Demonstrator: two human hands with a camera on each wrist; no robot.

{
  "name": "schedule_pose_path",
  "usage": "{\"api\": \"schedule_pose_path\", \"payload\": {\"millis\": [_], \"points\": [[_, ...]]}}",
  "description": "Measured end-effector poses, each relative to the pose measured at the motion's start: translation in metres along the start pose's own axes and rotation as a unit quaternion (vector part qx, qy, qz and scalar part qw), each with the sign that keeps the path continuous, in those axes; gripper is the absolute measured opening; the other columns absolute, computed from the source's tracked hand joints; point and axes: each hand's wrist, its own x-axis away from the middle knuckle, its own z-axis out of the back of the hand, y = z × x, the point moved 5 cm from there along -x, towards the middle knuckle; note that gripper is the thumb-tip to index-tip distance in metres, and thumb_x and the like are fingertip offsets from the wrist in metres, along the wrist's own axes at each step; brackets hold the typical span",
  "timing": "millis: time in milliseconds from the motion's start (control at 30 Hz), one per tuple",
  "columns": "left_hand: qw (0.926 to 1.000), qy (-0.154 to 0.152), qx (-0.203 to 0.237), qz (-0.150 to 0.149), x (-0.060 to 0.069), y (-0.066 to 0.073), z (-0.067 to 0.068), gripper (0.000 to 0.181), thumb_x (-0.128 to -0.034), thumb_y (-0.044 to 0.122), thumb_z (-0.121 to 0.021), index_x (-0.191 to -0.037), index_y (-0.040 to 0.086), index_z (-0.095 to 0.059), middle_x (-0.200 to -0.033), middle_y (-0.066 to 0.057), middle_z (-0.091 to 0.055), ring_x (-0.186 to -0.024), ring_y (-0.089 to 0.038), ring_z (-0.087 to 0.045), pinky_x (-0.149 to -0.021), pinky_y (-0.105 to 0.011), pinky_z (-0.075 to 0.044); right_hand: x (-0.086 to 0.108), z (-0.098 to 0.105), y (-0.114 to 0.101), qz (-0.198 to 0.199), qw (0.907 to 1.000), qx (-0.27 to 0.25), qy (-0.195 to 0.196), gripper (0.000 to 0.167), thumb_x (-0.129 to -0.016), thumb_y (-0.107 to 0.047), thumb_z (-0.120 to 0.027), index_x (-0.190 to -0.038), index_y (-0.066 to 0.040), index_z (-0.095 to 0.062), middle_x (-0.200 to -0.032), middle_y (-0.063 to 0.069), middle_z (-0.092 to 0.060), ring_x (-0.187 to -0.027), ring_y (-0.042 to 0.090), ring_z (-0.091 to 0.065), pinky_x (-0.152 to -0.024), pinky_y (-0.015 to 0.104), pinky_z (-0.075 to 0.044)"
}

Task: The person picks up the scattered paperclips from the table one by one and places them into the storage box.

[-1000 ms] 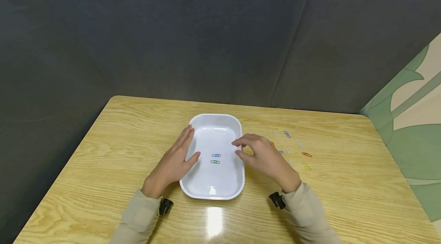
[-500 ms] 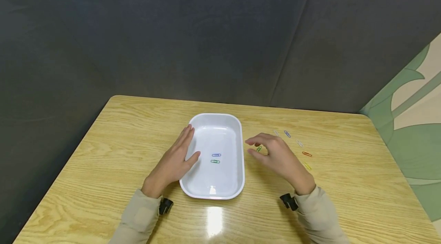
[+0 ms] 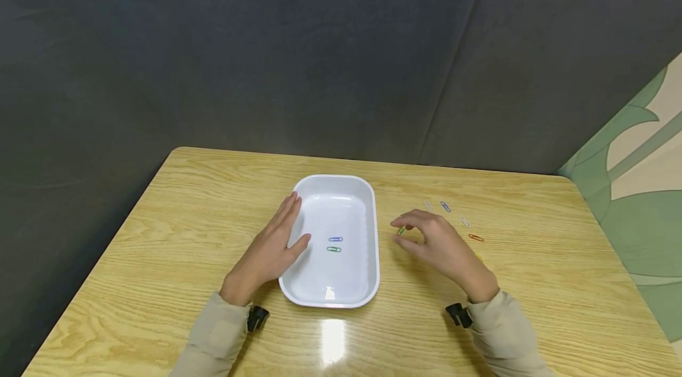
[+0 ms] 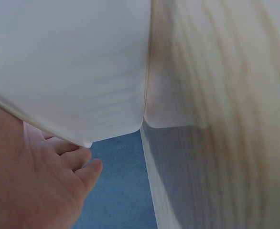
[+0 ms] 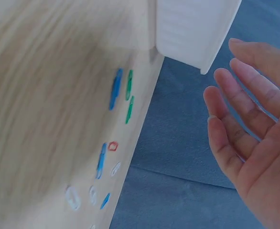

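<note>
A white rectangular tray (image 3: pixel 376 235) lies on the table, with a blue paper clip (image 3: pixel 335 239) and a green one (image 3: pixel 334 250) inside. My left hand (image 3: pixel 269 250) rests with straight fingers along the tray's left rim, its thumb over the inside. In the left wrist view that hand (image 4: pixel 44 181) is at the tray's edge (image 4: pixel 102 76). Right of the tray, my right hand (image 3: pixel 439 244) hovers with thumb and forefinger apart around another green clip (image 3: pixel 401 231). The right wrist view shows this hand (image 5: pixel 259 129) with loosely bent, empty fingers.
Scattered on the table's right part are a blue clip (image 3: pixel 445 206), white clips (image 3: pixel 465 221), a red clip (image 3: pixel 476 238) and a yellow clip (image 3: pixel 479 258) partly hidden by the right hand. A dark cloth (image 3: pixel 319 69) stands behind the table.
My right hand has moved right, from over the tray's right rim to the green clip on the table. My left hand and the two clips in the tray have stayed put.
</note>
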Motion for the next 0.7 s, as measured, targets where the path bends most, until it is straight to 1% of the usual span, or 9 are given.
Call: {"api": "schedule_pose_path", "payload": {"millis": [167,300,700], "points": [[1.0000,0.000,0.002,-0.002,0.000,0.000,0.000,0.075,-0.1017,0.037,-0.051,-0.160,0.008,-0.014,-0.169,-0.004,-0.005,-0.156,-0.027,-0.010,-0.125,-0.048,-0.019,0.005,-0.001,0.007,-0.014,0.9998,-0.003,-0.016,0.022,-0.086,-0.011,-0.076,-0.108,-0.008,-0.074,-0.104,0.006,-0.074,-0.093,0.025,-0.066,-0.076,0.042,-0.057],[1.0000,0.001,0.002,-0.002,-0.001,-0.001,0.000,0.075,-0.1017,0.037,-0.051,-0.160,0.008,-0.014,-0.169,-0.004,-0.005,-0.156,-0.027,-0.010,-0.125,-0.048,-0.019,0.008,-0.002,0.013,-0.014,0.9996,0.002,-0.024,0.024,-0.086,-0.012,-0.077,-0.109,-0.007,-0.073,-0.106,0.007,-0.073,-0.095,0.026,-0.067,-0.078,0.042,-0.058],[1.0000,0.004,-0.001,-0.002,0.000,0.000,0.000,0.076,-0.1012,0.037,-0.052,-0.159,0.007,-0.015,-0.169,-0.006,-0.006,-0.156,-0.028,-0.011,-0.124,-0.049,-0.021,0.016,-0.006,0.026,-0.026,0.9978,0.016,-0.058,0.023,-0.085,-0.010,-0.077,-0.106,-0.006,-0.073,-0.101,0.005,-0.073,-0.095,0.025,-0.068,-0.083,0.042,-0.058]]}}
